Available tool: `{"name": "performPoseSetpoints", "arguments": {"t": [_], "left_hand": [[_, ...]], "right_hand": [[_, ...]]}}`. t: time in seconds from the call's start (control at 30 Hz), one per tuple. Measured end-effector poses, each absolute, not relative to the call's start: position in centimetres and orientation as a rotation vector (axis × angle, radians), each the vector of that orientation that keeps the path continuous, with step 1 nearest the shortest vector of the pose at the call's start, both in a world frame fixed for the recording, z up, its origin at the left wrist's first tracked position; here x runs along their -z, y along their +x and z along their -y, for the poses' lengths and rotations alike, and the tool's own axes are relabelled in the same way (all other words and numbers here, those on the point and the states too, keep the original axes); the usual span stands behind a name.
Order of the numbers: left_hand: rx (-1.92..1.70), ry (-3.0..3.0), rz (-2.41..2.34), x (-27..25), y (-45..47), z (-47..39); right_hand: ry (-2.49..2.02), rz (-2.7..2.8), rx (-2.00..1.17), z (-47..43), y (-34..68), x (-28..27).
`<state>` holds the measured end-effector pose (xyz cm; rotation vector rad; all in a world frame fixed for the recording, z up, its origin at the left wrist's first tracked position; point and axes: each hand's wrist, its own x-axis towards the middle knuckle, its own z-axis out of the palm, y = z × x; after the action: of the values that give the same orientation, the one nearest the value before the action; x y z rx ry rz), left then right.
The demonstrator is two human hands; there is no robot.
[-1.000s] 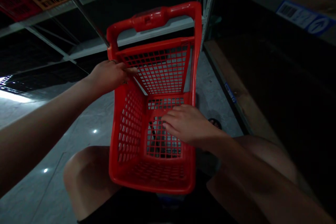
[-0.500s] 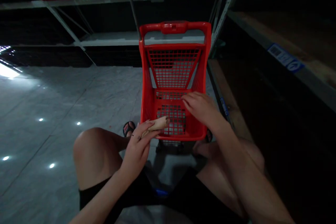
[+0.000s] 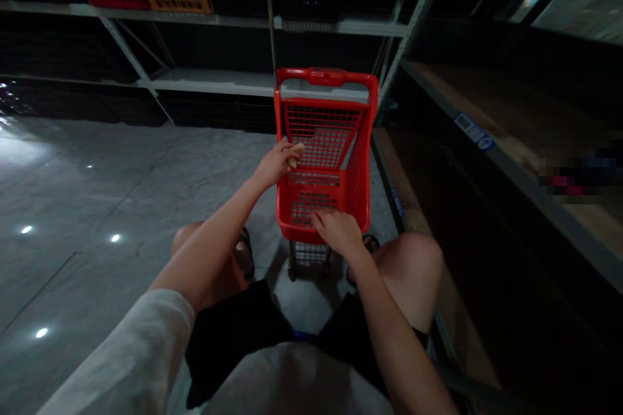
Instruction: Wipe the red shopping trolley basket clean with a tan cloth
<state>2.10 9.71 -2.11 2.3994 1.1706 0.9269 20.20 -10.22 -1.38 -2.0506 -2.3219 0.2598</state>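
Away from the front rim (image 3: 298,232) of the red cart (image 3: 359,175), my left grip (image 3: 272,167) shifts, pinching a pale cloth-like piece (image 3: 296,154) near the cart's back panel (image 3: 324,133), now within reach; my right grip (image 3: 339,229) nears that rim, its hold unclear.

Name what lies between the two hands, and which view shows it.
The gridded floor of the red cart lies between the left hand, which holds a beige cloth-like item, and the right hand; the head view shows it.
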Motion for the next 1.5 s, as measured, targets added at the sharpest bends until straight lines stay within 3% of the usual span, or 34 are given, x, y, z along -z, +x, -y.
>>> {"name": "performPoseSetpoints", "arguments": {"t": [0.13,0.43,0.63,0.77,1.1,1.33,1.5], "left_hand": [[-1.089,2.220,-1.199,3.8,2.7,-8.6],[-1.318,2.069,-1.076,9.0,1.5,11.6],[-0.989,2.242,-1.055,6.4,-1.3,3.9],[-0.961,2.260,-1.211,4.3,-1.4,-0.4],[-1.382,2.054,-1.610,9.0,5.5,12.8],[-0.904,2.486,-1.532,6.7,10.5,12.9],[-0.793,2.640,-1.474,6.4,6.5,11.0]], "right_hand": [[-2.130,2.202,-0.211,9.9,20.4,1.8],[-2.128,2.155,-0.167,9.5,20.5,2.3],[-2.133,2.177,-0.112,9.7,19.8,2.3],[-2.133,2.140,-0.109,9.5,19.0,2.4],[-2.132,1.828,-0.235,9.8,20.1,2.6],[-2.048,1.643,-0.352,9.9,22.0,3.1],[-2.127,1.792,-0.207,10.4,21.2,2.9]]}}
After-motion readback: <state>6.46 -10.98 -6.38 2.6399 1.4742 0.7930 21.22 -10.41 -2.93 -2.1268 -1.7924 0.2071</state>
